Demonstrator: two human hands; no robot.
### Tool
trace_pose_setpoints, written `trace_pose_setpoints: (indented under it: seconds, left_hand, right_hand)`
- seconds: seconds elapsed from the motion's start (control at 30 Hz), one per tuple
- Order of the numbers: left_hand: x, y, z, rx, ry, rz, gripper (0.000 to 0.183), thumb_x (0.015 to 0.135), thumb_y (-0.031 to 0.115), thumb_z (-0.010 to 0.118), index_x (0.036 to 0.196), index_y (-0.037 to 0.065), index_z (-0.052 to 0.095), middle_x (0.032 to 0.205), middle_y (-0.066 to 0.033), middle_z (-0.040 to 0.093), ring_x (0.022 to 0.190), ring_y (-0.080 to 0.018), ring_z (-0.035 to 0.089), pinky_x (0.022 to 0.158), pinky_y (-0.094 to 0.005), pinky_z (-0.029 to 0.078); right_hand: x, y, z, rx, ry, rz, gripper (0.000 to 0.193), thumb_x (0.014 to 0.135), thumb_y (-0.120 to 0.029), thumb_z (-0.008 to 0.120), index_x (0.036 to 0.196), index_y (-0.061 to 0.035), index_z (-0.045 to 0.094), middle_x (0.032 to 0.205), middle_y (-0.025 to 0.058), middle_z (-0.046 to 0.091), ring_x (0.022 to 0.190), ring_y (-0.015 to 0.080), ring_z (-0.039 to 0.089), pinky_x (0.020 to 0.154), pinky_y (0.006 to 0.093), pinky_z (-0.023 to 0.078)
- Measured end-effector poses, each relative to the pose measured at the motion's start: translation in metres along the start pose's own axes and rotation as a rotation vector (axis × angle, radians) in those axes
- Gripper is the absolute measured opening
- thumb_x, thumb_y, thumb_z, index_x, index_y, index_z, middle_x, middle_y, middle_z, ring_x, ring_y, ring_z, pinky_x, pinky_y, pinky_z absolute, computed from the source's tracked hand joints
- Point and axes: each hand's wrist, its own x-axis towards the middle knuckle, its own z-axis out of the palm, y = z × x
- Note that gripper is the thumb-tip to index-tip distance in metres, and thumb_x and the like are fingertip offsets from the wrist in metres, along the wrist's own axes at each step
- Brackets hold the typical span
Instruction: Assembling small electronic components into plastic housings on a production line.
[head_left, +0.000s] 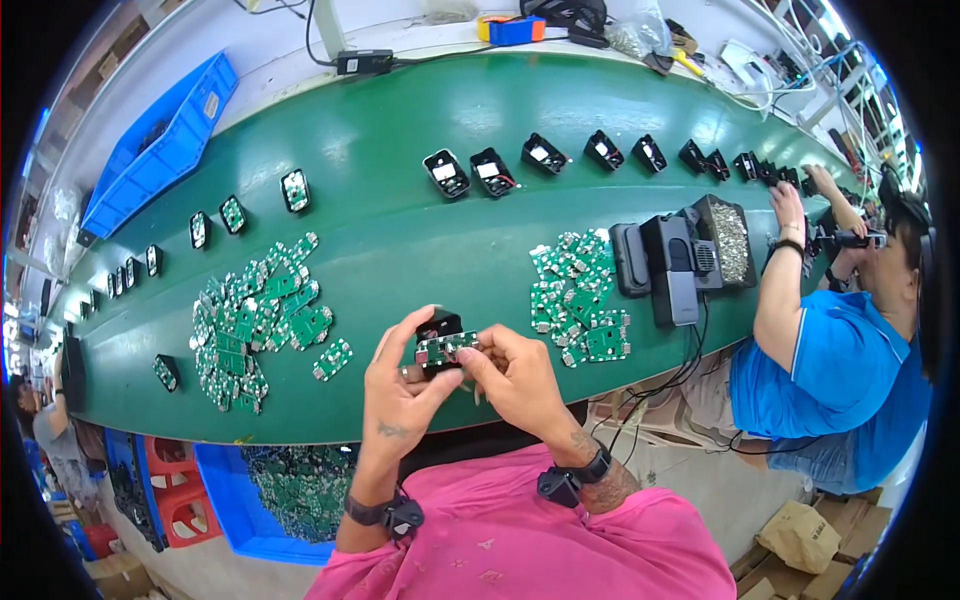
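Observation:
Over the near edge of the green workbench [400, 220], my left hand [405, 385] is closed around a small black plastic housing [438, 325]. My right hand [520, 380] pinches a green circuit board [436, 350] that lies across the housing's opening. The board looks tilted, and my fingers partly hide both pieces. A heap of loose circuit boards [245, 320] is left of my hands, with one single board [333, 359] nearer to them. To the right is another pile of boards [575, 290].
Black housings [446, 174] stand in a row along the bench; those at left hold boards [295, 190]. Black devices [668, 265] and a tray of small metal parts [730, 240] sit at right. A co-worker in blue [830, 345] reaches in. A blue bin [225, 500] with boards stands below.

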Motion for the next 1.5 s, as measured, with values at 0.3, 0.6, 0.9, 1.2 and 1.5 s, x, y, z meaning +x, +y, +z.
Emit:
trace_pose_setpoints:
  seconds: [0.3,0.6,0.9,1.2,1.5]
  left_hand:
    - [0.001,-0.002,0.003,0.024,0.018,0.114,0.060,0.082,-0.018,0.060,0.138,0.000,0.050,0.135,-0.0117,0.047,0.103,-0.0197,0.067,0.080,-0.0266,0.062]
    - [0.004,0.000,0.016,0.319,0.056,0.231,0.042,0.081,-0.010,0.067,0.121,0.002,0.065,0.127,-0.0137,0.058,0.101,-0.0191,0.067,0.071,-0.0274,0.062]
    - [0.003,-0.009,0.017,0.509,0.178,0.362,0.039,0.086,-0.010,0.059,0.123,0.001,0.065,0.125,-0.0156,0.066,0.106,-0.0202,0.067,0.080,-0.0290,0.057]
    - [0.001,0.004,0.007,0.189,-0.079,0.151,0.052,0.088,-0.012,0.049,0.137,0.003,0.053,0.129,-0.0161,0.063,0.106,-0.0181,0.066,0.089,-0.0335,0.056]
    - [-0.003,0.005,0.011,-0.111,0.053,-0.056,0.033,0.102,0.011,0.053,0.133,0.000,0.051,0.117,-0.0155,0.064,0.089,-0.0149,0.068,0.059,-0.0243,0.059]
  right_hand:
    - [-0.005,-0.008,0.007,-0.034,0.118,-0.473,0.016,0.085,-0.002,0.073,0.100,0.0022,0.069,0.083,0.0111,0.067,0.064,0.0155,0.063,0.056,0.0277,0.050]
    - [-0.002,-0.017,-0.012,0.070,0.077,-0.129,0.022,0.094,-0.014,0.068,0.077,0.0006,0.066,0.060,-0.0008,0.056,0.056,0.0034,0.045,0.048,0.0249,0.035]
    - [-0.016,-0.033,-0.005,-0.039,0.000,-0.223,0.020,0.094,-0.014,0.067,0.082,0.0014,0.063,0.059,0.0049,0.054,0.053,0.0097,0.047,0.049,0.0297,0.039]
    - [-0.004,-0.037,-0.012,-0.210,0.063,-0.166,0.023,0.093,-0.016,0.069,0.078,0.0017,0.066,0.059,0.0052,0.058,0.050,0.0077,0.046,0.046,0.0282,0.036]
    - [-0.002,-0.028,0.004,-0.328,0.109,-0.171,0.023,0.095,-0.016,0.066,0.111,-0.0015,0.063,0.069,0.0062,0.062,0.055,0.0089,0.052,0.050,0.0275,0.041]
